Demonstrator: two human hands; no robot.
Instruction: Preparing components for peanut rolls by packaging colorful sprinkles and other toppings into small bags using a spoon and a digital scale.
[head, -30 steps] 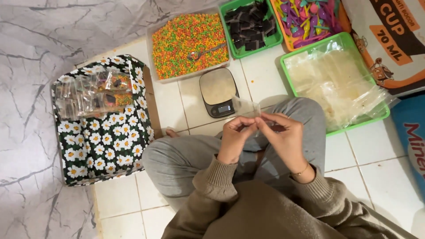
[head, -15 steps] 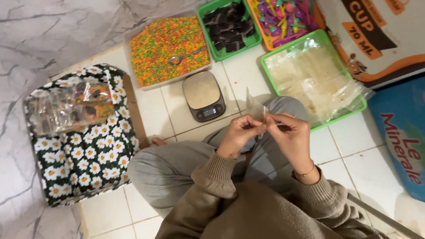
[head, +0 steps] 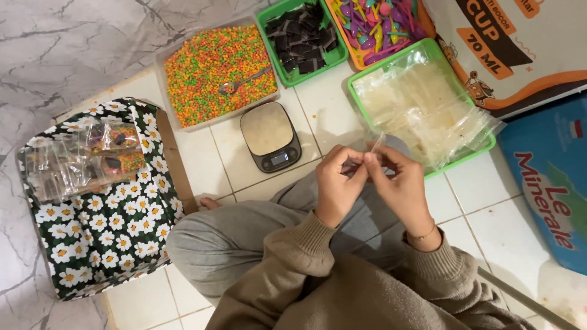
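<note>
L hand point(head: 339, 183): I'm pinching small clear bag point(head: 376, 145), fingers closed.
R hand point(head: 400, 183): pinching same bag.
Room: green tray point(head: 489, 146) edge just beside; scale point(head: 269, 135) near.

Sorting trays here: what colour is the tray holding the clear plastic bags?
Green tray, head view.

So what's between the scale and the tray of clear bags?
Head view: bare white floor tile lies between the scale and the tray of clear bags.

Small clear plastic bag point(head: 374, 148): thin, transparent, empty, upright; its lower edge pinched between the fingertips of the left hand point(head: 338, 183) and right hand point(head: 400, 186); held above the lap, just before the green tray's near corner.
</note>
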